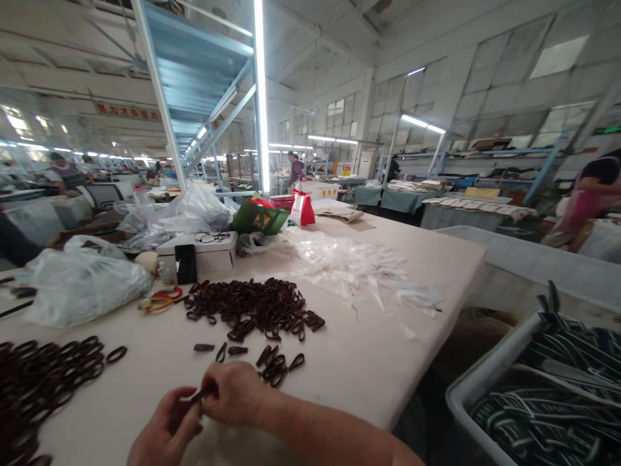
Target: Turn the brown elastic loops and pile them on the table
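At the near edge of the table, my left hand and my right hand meet, both closed on one small dark brown strap loop. Fingers cover most of that loop. Just beyond my right hand lie several loose loops, some flattened and pinched narrow. Behind them is a heap of narrow brown loops. Rounder, more open loops are spread out at the left, apart from my left hand.
Red- and orange-handled pliers or scissors lie by a black phone and a white box. Plastic bags stand at left; clear plastic sheets cover the table's back. A bin of green striped straps is at right. People work farther off.
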{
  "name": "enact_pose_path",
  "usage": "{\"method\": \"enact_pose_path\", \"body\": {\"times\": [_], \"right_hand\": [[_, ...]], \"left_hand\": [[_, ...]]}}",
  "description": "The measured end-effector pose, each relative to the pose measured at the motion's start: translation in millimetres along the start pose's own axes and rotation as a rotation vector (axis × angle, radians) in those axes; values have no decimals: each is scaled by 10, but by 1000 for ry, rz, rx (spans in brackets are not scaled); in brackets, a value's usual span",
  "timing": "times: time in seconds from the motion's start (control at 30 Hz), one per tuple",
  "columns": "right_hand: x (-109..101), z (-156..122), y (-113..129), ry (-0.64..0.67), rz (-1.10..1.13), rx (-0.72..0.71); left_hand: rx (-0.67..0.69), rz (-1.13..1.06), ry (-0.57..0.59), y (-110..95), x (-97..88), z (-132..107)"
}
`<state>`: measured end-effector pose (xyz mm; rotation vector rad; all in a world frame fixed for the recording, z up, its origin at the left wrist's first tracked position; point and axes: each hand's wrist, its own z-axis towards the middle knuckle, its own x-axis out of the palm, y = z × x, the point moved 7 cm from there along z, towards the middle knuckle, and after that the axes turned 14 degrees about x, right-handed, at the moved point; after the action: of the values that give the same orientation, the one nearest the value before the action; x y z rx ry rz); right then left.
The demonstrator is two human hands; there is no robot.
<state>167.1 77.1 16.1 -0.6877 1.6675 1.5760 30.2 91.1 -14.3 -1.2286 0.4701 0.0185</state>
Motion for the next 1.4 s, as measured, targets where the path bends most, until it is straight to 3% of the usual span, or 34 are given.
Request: {"method": "enact_pose_path", "body": {"times": [0.1, 0.27, 0.33, 0.4, 0.57, 0.6, 0.67, 0.77, 0.93, 1.03, 1.23, 1.4], "right_hand": [[13, -4, 41, 49, 59, -52], [39, 60, 59, 140, 164, -112], [2, 110, 20, 151, 178, -118], [-103, 186, -73, 97, 163, -87], [-424, 357, -368, -140, 14, 58], [-448, 362, -397, -163, -23, 71], [-439, 354, -426, -173, -94, 74], [-356, 351, -446, -162, -155, 61], [-329, 359, -422, -156, -56, 13], [-287, 302, -289, -85, 89, -71], [-10, 107, 16, 87, 336, -243], [104, 53, 56, 207, 453, -319]], "left_hand": [[88, 79, 67, -102, -65, 12], [188, 170, 152, -219, 20, 11], [158, 173, 91, -182, -59, 55], [103, 174, -88, -128, -324, 93], [114, 353, -754, -159, -1402, -98], [133, 374, -832, -172, -1544, -150], [140, 401, -881, -169, -1671, -198], [156, 315, -751, -155, -1453, -128], [216, 144, -410, -243, -590, 13], [167, -20, -223, -180, -216, 50], [16, -242, -78, -76, 28, 68], [-84, -418, -121, -1, 16, 141]]}}
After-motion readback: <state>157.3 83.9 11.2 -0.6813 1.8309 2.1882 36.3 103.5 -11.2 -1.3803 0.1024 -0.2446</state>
